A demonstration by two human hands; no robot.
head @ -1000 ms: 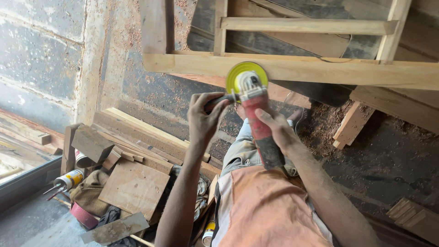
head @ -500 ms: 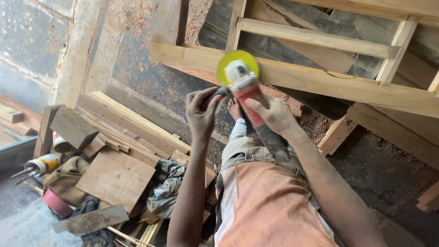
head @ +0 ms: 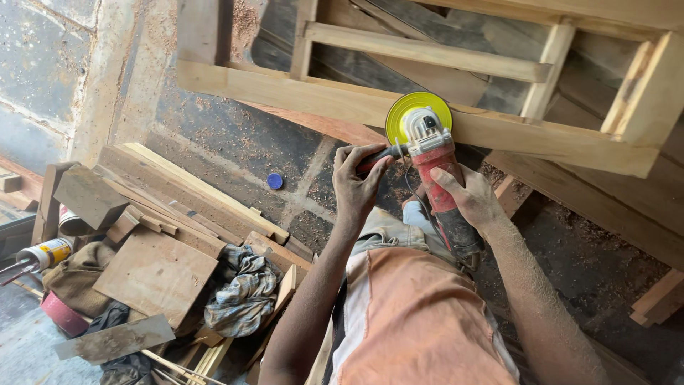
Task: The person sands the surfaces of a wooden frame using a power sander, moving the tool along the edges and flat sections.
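- Scrap pile (head: 153, 267) far left: offcuts, rag (head: 242, 292), sealant tube (head: 43, 253). Untouched.
- Left hand (head: 355, 182) closed round black side handle of angle grinder (head: 434, 171), full wrap.
- Yellow disc (head: 417, 114) touching front rail of wooden frame (head: 299, 96); step in hand looks like sanding the rail.
- Right hand (head: 470, 199) clamped on red body, fingers fully round.
- Next move, judged: needs steady two-hand pressure, disc flat along rail.

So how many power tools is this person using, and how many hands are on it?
1: a red angle grinder with a yellow disc against the wooden frame. 2 hands: the left hand on its side handle, the right hand around its body. Others may lie hidden among the scrap wood.
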